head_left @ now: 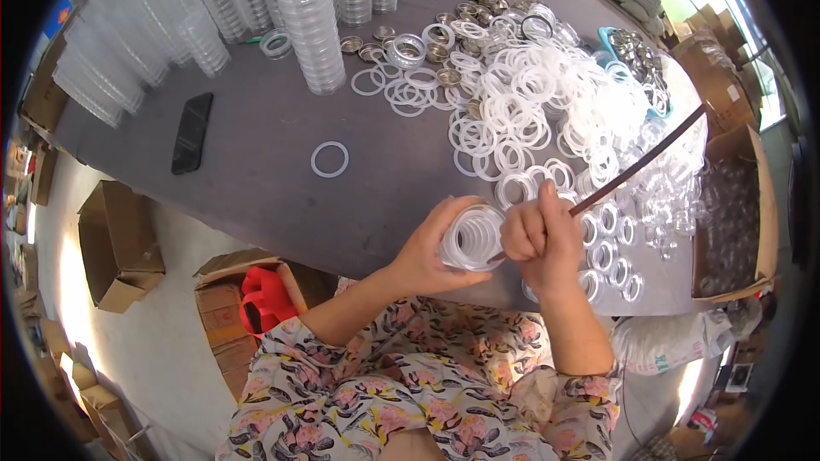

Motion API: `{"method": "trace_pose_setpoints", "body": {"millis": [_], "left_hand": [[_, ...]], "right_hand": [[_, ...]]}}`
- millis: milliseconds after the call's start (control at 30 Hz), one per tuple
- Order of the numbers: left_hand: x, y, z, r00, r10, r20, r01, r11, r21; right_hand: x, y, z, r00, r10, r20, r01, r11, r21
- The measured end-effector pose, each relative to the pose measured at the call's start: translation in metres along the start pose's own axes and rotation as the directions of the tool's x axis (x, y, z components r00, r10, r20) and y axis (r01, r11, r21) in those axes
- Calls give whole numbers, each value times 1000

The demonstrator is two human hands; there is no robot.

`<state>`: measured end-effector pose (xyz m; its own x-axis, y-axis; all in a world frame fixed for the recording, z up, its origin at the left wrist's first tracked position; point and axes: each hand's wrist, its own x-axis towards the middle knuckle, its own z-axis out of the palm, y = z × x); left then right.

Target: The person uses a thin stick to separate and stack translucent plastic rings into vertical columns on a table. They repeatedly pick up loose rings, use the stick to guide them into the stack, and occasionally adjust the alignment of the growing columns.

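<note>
My left hand [424, 249] is wrapped round a clear round piece with ringed edges [457, 254], perhaps a plastic lid or a short stack of rings; I cannot tell which. It is tilted with its round opening facing up. A long thin dark brown stick [649, 156] is gripped in my right hand [542, 235], slanting up to the right. The stick's lower end reaches the rim of the clear piece, partly covered by my fingers. Several small clear rings [603, 253] stand in rows just right of my right hand. One white ring [330, 159] lies apart on the grey tabletop [265, 196].
A large heap of white rings [530, 85] spreads across the table's right side, with metal lids [478, 7] behind it. Tall stacks of clear containers [303, 26] stand at the back left, near a black phone [192, 133]. Cardboard boxes [120, 243] flank the table.
</note>
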<state>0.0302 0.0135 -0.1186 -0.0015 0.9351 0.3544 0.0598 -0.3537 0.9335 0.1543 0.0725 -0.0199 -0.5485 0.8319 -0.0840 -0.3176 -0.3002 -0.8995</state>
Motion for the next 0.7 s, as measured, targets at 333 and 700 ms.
{"method": "trace_pose_setpoints", "body": {"millis": [333,700], "left_hand": [[-2,-7,4,999,7,-44,-13,992,-124],[-6,-12,13,988,-19,-151,7,996,-84]], "right_hand": [[29,13,8,924,-374,84,379,923,-60],[10,9,9,992,-90,-87,109,965,238]]}}
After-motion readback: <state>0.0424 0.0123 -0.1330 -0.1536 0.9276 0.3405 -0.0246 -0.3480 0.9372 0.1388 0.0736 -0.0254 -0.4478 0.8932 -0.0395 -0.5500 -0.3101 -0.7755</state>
